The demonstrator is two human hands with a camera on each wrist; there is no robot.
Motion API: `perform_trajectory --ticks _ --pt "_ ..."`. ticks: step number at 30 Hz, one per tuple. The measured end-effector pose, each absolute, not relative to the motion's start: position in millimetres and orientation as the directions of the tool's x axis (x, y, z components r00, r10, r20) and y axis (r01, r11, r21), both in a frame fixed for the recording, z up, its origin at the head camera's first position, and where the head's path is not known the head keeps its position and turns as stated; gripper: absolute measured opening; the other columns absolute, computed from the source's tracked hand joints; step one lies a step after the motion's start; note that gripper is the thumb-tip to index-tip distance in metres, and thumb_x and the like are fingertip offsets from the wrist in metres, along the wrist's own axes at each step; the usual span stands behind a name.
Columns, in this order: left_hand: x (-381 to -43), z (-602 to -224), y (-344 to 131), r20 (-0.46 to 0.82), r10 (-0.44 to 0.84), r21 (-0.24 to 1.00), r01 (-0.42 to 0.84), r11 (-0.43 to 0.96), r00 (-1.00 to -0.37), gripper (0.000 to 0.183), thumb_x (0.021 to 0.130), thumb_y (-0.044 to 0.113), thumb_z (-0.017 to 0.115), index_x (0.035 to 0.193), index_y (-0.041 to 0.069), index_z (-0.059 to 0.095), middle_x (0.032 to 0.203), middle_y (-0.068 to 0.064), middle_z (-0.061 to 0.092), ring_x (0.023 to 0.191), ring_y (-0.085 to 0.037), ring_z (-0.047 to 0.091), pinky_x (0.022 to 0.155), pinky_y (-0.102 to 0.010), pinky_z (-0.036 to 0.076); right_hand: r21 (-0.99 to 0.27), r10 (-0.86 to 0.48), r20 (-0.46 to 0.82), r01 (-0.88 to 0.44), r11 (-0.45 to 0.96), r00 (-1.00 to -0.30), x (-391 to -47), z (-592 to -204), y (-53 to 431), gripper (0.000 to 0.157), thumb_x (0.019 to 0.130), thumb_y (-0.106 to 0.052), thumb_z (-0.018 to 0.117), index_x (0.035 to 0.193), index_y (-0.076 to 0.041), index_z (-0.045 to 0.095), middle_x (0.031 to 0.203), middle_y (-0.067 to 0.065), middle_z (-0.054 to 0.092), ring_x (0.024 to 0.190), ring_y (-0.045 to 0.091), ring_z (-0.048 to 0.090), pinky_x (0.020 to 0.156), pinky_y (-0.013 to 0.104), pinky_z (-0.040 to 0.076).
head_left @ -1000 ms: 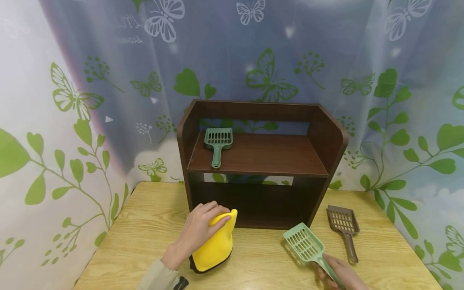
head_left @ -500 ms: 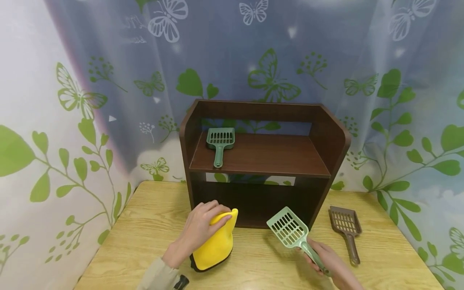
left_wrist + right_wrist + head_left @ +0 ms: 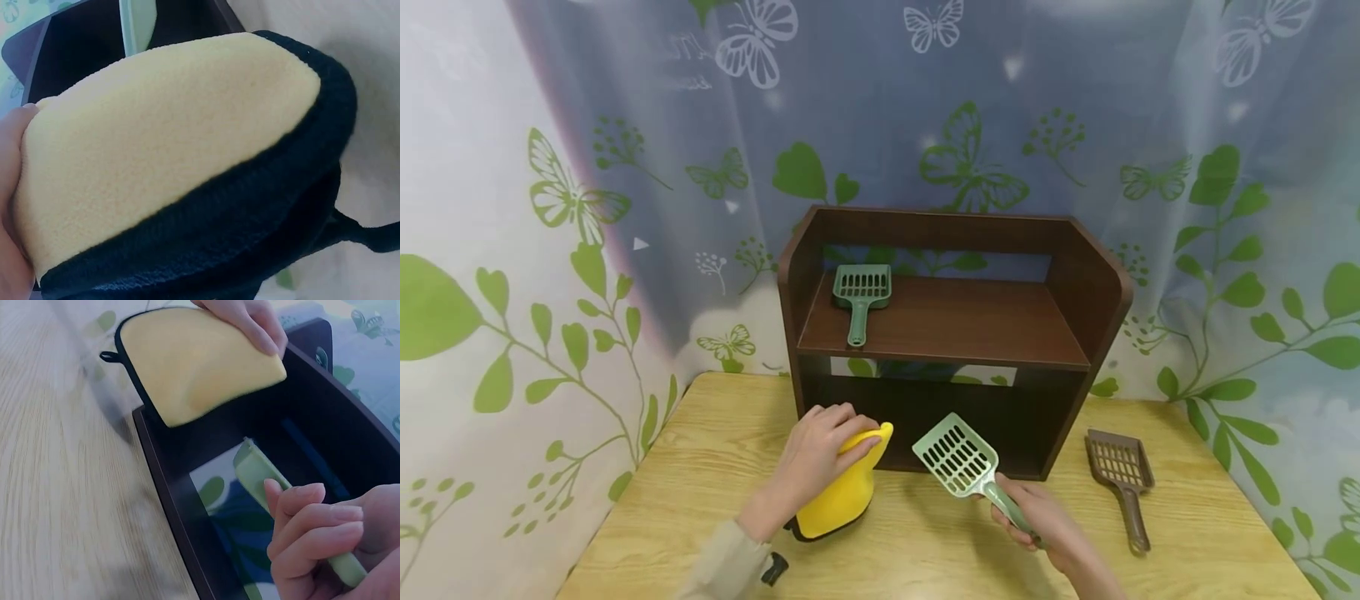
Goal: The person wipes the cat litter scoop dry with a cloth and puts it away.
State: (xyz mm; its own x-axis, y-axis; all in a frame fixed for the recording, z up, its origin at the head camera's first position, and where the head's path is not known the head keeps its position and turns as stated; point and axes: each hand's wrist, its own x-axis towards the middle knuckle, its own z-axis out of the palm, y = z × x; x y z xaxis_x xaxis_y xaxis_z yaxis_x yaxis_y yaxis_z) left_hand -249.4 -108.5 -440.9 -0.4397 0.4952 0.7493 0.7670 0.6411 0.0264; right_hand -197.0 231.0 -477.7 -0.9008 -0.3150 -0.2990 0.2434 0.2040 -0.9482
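My left hand [image 3: 827, 446] grips the top of a yellow fleece cloth [image 3: 838, 504] with thick black edging, held in front of the shelf's left side. A black loop hangs from that edging, seen in the right wrist view. My right hand [image 3: 1037, 517] holds a light green slotted litter scoop [image 3: 981, 486] by its handle. Its head points up and left, close to the cloth but apart from it. In the right wrist view, curled fingers [image 3: 315, 531] wrap the handle. The left wrist view shows part of the green scoop [image 3: 139, 28] beyond the cloth [image 3: 169, 131].
A dark brown two-tier shelf [image 3: 955, 321] stands at the back of the wooden table [image 3: 700, 467]. On its upper tier, at the left, lies a darker green litter scoop [image 3: 859, 304]. A brown litter scoop [image 3: 1127, 496] lies on the table at the right.
My right hand has carried the light green scoop left and up, toward the cloth. The left hand keeps its grip, lifting the cloth slightly in the last half second. The camera view has shifted a little.
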Motion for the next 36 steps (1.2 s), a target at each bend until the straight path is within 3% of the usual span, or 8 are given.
perform_trajectory --ticks 7,13,18,22,27,36 --pt "-261 -421 -105 0.763 0.539 -0.120 0.741 0.661 -0.357 0.018 0.086 0.030 0.082 0.099 0.019 0.076 0.079 0.004 0.055 0.065 -0.012 0.047 0.064 -0.026 0.035 -0.956 -0.378 -0.280 0.222 0.189 -0.883 -200 -474 208 0.053 0.111 -0.041 0.033 0.120 0.004 0.060 0.072 -0.004 0.053 0.046 0.002 0.036 0.045 0.019 0.033" --pt "-262 -402 -90 0.766 0.576 -0.253 0.692 0.677 -0.284 0.019 0.087 0.033 0.082 0.099 0.020 0.075 0.081 0.002 0.056 0.068 -0.013 0.050 0.065 -0.028 0.040 -0.963 -0.424 -0.264 0.215 0.160 -0.866 -200 -471 191 0.051 0.111 -0.040 0.035 0.120 0.003 0.061 0.073 -0.004 0.053 0.048 0.002 0.038 0.044 0.017 0.034" --pt "-257 -401 -67 0.752 0.608 -0.279 0.714 0.642 -0.254 0.021 0.087 0.037 0.081 0.098 0.020 0.074 0.082 0.004 0.057 0.070 -0.012 0.051 0.066 -0.026 0.040 -0.972 -0.442 -0.232 0.196 0.126 -0.866 -203 -467 180 0.048 0.112 -0.038 0.034 0.117 0.001 0.062 0.072 -0.005 0.052 0.046 0.001 0.037 0.042 0.017 0.032" --pt "-254 -412 -52 0.735 0.624 -0.247 0.752 0.611 -0.265 0.018 0.088 0.038 0.080 0.096 0.022 0.076 0.082 0.006 0.059 0.070 -0.010 0.053 0.066 -0.025 0.042 -0.979 -0.447 -0.203 0.178 0.097 -0.871 -206 -462 174 0.047 0.112 -0.038 0.033 0.117 -0.001 0.060 0.071 -0.006 0.051 0.046 0.000 0.036 0.042 0.016 0.031" --pt "-250 -430 -41 0.718 0.616 -0.199 0.754 0.626 -0.323 0.017 0.089 0.040 0.078 0.095 0.023 0.076 0.081 0.007 0.059 0.070 -0.009 0.053 0.065 -0.025 0.041 -0.984 -0.432 -0.176 0.160 0.075 -0.885 -205 -456 168 0.045 0.112 -0.039 0.034 0.117 0.000 0.057 0.069 -0.006 0.049 0.045 0.000 0.034 0.042 0.015 0.029" --pt "-251 -447 -37 0.709 0.579 -0.111 0.747 0.655 -0.402 0.014 0.090 0.037 0.078 0.096 0.025 0.076 0.084 0.007 0.058 0.074 -0.010 0.052 0.064 -0.025 0.035 -0.980 -0.368 -0.179 0.131 0.152 -0.913 -199 -453 161 0.050 0.111 -0.042 0.035 0.118 0.001 0.060 0.071 -0.003 0.050 0.047 0.004 0.033 0.042 0.017 0.027"
